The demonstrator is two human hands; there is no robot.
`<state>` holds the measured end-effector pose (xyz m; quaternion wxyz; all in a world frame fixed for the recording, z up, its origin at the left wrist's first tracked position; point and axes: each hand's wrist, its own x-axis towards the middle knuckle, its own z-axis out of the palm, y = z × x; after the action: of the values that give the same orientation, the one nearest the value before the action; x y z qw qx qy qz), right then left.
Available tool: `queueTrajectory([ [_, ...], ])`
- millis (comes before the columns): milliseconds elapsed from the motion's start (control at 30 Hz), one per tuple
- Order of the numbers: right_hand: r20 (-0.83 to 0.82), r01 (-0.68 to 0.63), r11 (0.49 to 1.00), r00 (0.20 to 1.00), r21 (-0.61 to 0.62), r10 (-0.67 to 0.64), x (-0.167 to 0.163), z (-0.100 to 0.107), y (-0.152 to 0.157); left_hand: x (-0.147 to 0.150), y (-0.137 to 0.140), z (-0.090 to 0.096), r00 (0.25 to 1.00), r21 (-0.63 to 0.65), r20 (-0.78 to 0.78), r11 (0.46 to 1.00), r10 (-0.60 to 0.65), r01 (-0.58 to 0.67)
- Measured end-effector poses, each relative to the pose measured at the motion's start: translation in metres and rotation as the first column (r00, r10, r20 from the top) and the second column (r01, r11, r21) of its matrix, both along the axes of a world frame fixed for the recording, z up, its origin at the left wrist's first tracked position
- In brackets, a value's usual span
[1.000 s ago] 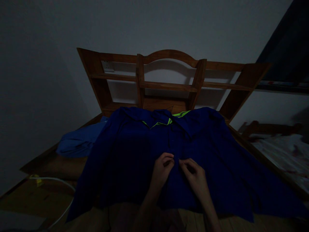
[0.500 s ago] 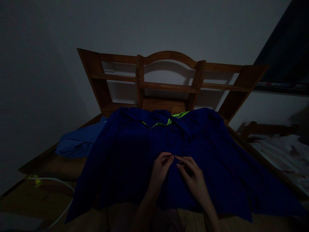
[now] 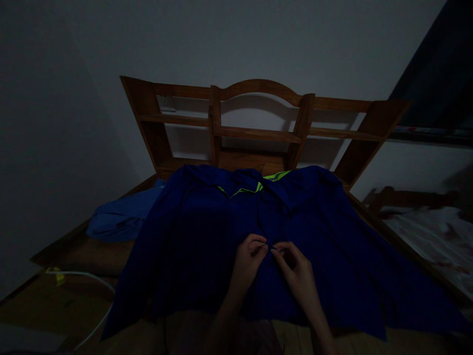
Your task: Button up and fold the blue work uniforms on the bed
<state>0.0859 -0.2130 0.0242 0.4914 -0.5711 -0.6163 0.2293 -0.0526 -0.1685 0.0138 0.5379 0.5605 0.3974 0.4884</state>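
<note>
A dark blue long-sleeved shirt (image 3: pixel 207 231) lies spread out, collar away from me, with bright yellow-green trim near the neck. At the middle of its front, my left hand (image 3: pixel 248 259) pinches the edge of the cloth between thumb and fingers. Just to the right, my right hand (image 3: pixel 297 266) pinches the front edge too, thumb against forefinger. The fingertips of both hands are close together, with a small gap between them. Any button there is too dark and small to make out.
Behind the shirt stands a wooden shelf (image 3: pixel 258 132) against the wall. Folded lighter blue cloth (image 3: pixel 118 217) lies at the left. A white cable (image 3: pixel 86 274) curves at the lower left, beside a yellow tag (image 3: pixel 59 278). Pale bedding (image 3: pixel 436 236) is at the right.
My right thumb and forefinger have closed into a pinch on the shirt's front edge. Both hands' fingertips have drawn slightly apart, and the cloth between them has shifted.
</note>
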Motion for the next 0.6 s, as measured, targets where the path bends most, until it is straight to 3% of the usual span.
queueTrajectory([
  [167, -0.042, 0.047, 0.998, 0.998, -0.043, -0.049, 0.001, -0.006, 0.001, 0.003, -0.003, 0.000, 1.000, 0.060, -0.025, 0.998, -0.011, 0.012],
  [333, -0.177, 0.006, 0.994, 0.984, -0.113, -0.026, 0.005, -0.008, 0.009, 0.003, -0.007, 0.003, 0.999, 0.095, -0.048, 0.995, -0.020, 0.024],
  [600, -0.422, -0.084, 0.966, 0.906, -0.245, -0.028, 0.008, 0.002, 0.017, 0.001, -0.008, 0.006, 0.998, 0.034, 0.021, 0.998, -0.055, 0.054],
])
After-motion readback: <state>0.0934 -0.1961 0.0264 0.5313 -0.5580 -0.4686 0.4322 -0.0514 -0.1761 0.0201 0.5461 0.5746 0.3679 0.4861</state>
